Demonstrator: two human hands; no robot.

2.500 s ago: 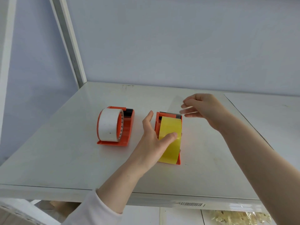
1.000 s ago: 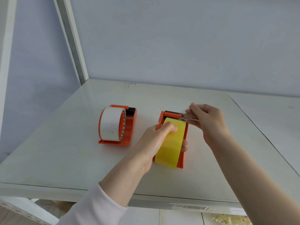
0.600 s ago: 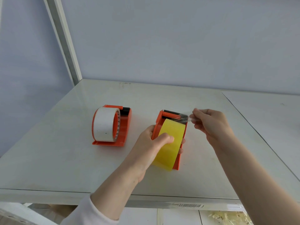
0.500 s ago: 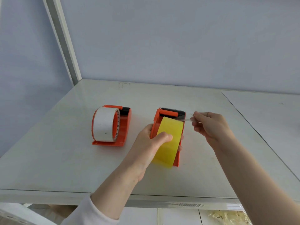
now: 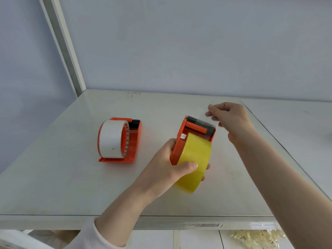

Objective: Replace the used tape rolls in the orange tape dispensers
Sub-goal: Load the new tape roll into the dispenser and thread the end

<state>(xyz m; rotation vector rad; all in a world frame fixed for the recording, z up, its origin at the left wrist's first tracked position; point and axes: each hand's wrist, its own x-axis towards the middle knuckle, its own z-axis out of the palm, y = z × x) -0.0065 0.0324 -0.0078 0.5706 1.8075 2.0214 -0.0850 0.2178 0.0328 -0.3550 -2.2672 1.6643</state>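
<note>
A person's left hand [image 5: 167, 169] clamps around an orange tape dispenser [image 5: 181, 141] loaded with a yellow tape roll [image 5: 195, 159], thumb pressed across the roll's face and fingertips wrapped round its far side, the unit tilted and lifted at its near end over a white shelf [image 5: 62, 177]. The right hand [image 5: 231, 117], just beyond the dispenser's serrated black cutter [image 5: 199, 121], pinches a strip of clear tape [image 5: 209, 116] between closed fingers; the strip runs back toward the blade. A small white sticker [image 5: 183, 136] on the dispenser's inner wall carries a mark too small to read. Well to the left, a second orange dispenser [image 5: 133, 141] stands flat on the shelf holding a white tape roll [image 5: 110, 139], whose core shows a ring of printed characters that cannot be made out. A barcode label [image 5: 207, 225] is fixed to the shelf's front edge, its digits illegible. Below the shelf at lower right lies a clear bag of pale shredded filler [image 5: 256, 238]. A white upright post [image 5: 62, 45] rises at the shelf's back-left corner against a pale blue wall [image 5: 179, 42].
</note>
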